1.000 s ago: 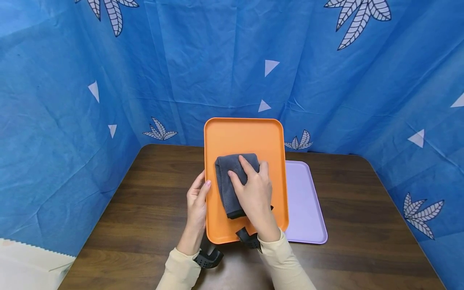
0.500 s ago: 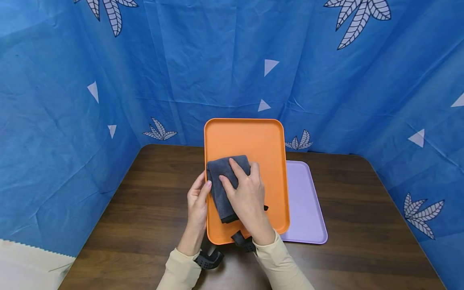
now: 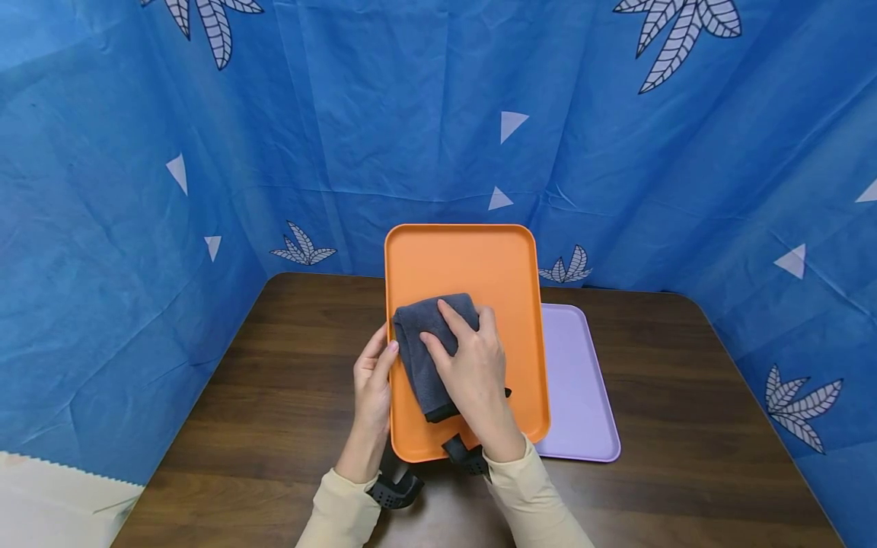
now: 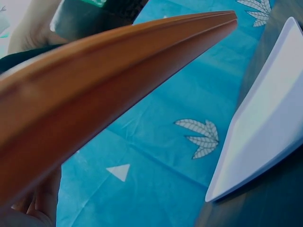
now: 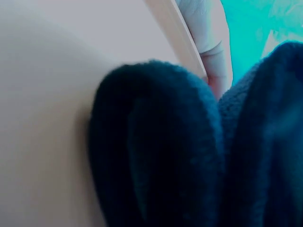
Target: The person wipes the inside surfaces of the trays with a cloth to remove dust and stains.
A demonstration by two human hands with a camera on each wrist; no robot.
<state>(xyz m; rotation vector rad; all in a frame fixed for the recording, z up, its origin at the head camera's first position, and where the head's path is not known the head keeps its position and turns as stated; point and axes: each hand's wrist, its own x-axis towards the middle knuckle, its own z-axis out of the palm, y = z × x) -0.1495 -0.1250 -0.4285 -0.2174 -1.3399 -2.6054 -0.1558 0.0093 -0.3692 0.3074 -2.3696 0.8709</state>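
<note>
One orange tray point(image 3: 473, 262), held tilted up, hides the left part of a purple tray point(image 3: 581, 380). Whether its lower edge meets the table: cannot tell. Left fingers partly lost behind the rim; outer right fingers mostly hidden by the right hand itself. Right wrist view: cloth folds blurred and dark. Both sleeves cut off at the bottom edge.

Surface: dark wood-grain table point(image 3: 274, 380), purple tray lying flat on it. Blue curtain point(image 3: 384, 137) with leaf and triangle prints behind and at both sides.

Left hand point(image 3: 372, 392): thumb on front, fingers behind, gripping the orange tray's left rim. Right hand point(image 3: 477, 377): fingers half bent, thumb and forefinger spread, holding folded gray cloth point(image 3: 423, 354) against the tray. Cloth lies under the fingers, just beside the left thumb.
</note>
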